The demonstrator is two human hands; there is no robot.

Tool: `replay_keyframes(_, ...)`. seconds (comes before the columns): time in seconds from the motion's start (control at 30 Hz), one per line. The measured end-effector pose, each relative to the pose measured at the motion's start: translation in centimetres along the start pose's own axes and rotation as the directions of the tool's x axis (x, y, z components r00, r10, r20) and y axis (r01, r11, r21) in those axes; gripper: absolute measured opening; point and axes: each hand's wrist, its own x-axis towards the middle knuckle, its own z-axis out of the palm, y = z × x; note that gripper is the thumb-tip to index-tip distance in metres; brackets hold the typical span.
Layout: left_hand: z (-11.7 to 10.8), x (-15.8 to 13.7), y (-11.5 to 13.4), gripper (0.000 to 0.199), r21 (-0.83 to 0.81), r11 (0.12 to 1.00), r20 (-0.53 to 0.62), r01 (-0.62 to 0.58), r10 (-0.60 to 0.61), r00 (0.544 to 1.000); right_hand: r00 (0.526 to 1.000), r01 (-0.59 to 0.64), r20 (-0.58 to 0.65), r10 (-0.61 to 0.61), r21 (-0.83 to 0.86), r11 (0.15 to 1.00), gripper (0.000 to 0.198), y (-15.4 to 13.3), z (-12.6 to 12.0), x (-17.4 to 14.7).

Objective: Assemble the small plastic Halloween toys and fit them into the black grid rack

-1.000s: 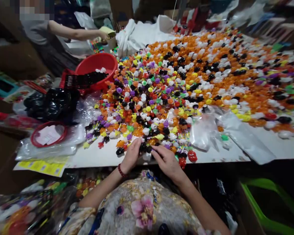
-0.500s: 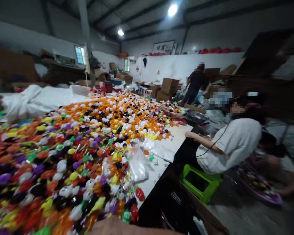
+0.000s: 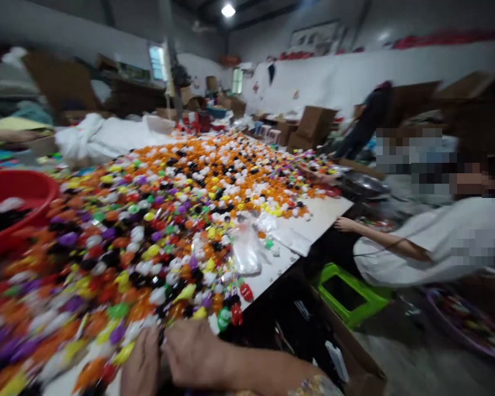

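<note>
At the bottom of the view my left hand (image 3: 142,357) and my right hand (image 3: 194,352) sit close together at the near table edge. Both have curled fingers; a small dark bit shows between them, too blurred and covered to name. Right beyond them spreads a big heap of small plastic trinkets (image 3: 177,242) in orange, white, black, purple, yellow, green and red. A red trinket (image 3: 236,314) and a green one (image 3: 223,319) lie at the heap's edge near my right hand. My right forearm comes in from the lower right.
Clear plastic bags (image 3: 247,253) lie on the white tabletop (image 3: 328,212). A red tub (image 3: 45,192) stands left. Below the table edge is an open cardboard box (image 3: 355,357). To the right a person in a white shirt (image 3: 429,242) sits by a green stool (image 3: 350,297).
The view has swung right to left and tilted down, so the red tub shows more. Both my hands are now visible; before, only a blurred piece of skin showed at the bottom.
</note>
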Motion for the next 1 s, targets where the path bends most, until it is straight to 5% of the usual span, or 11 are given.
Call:
replay_keyframes(0.1,0.2,0.4,3.7,0.051,-0.226,0.945,0.018,0.238,-0.24,0.971,0.995,-0.057,-0.067,0.077,0.265,0.963,0.022,1.0,-0.2,0.1)
replay_keyframes(0.2,0.2,1.6,5.8,0.059,-0.313,0.886,0.056,0.343,-0.343,0.938,0.981,-0.107,-0.07,0.18,0.581,0.807,0.028,2.7,-0.5,0.7)
replay_keyframes(0.3,-0.1,1.9,6.4,0.061,-0.431,0.819,0.123,0.379,-0.363,0.924,0.978,-0.145,-0.013,0.21,0.681,0.718,0.025,3.5,-1.1,1.0)
replay_keyframes(0.53,-0.3,1.4,6.1,0.051,-0.409,0.854,0.066,0.32,-0.322,0.944,0.981,-0.105,-0.06,0.185,0.635,0.765,0.014,2.9,-1.6,0.7)
replay_keyframes(0.77,1.0,0.4,4.5,0.033,-0.24,0.932,-0.015,0.273,-0.285,0.958,0.992,0.054,-0.126,0.011,0.502,0.863,0.016,1.9,0.4,1.3)
replay_keyframes(0.9,-1.9,0.3,3.2,0.035,-0.239,0.931,-0.041,0.274,-0.292,0.955,0.986,0.148,-0.134,-0.095,0.479,0.865,0.02,2.5,0.3,2.5)
replay_keyframes(1.0,-5.5,0.3,1.3,0.04,-0.26,0.912,-0.262,0.319,-0.384,0.885,0.965,0.227,-0.206,-0.165,0.329,0.917,0.025,3.1,0.3,4.5)
